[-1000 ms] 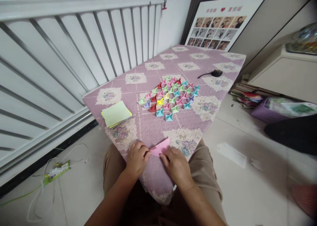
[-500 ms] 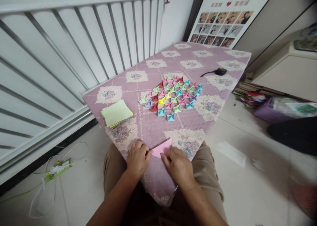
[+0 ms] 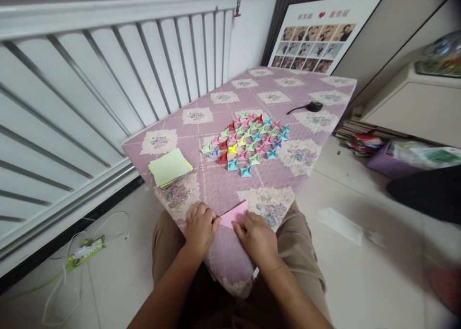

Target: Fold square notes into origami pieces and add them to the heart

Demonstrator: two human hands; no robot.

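Observation:
A pink paper (image 3: 233, 215), folded to a triangle, lies at the near corner of the cloth-covered table. My left hand (image 3: 200, 225) has its curled fingers closed on the paper's left tip. At the paper's right side, my right hand (image 3: 257, 234) grips it, thumb on top and fingers bent beside it. Beyond the hands stand several small folded paper pieces (image 3: 240, 140) in many colours, set in rows. To their left rests a stack of square paper sheets (image 3: 170, 167), light green on top with yellow beneath.
A black object with a cord (image 3: 314, 106) lies at the table's right. A white radiator (image 3: 144, 65) borders the left side. On the floor are a power strip (image 3: 86, 252) and a purple bin (image 3: 383, 161).
The camera view has shifted slightly. Both hands keep nearly the same hold on the pink paper, and nothing on the table has visibly moved.

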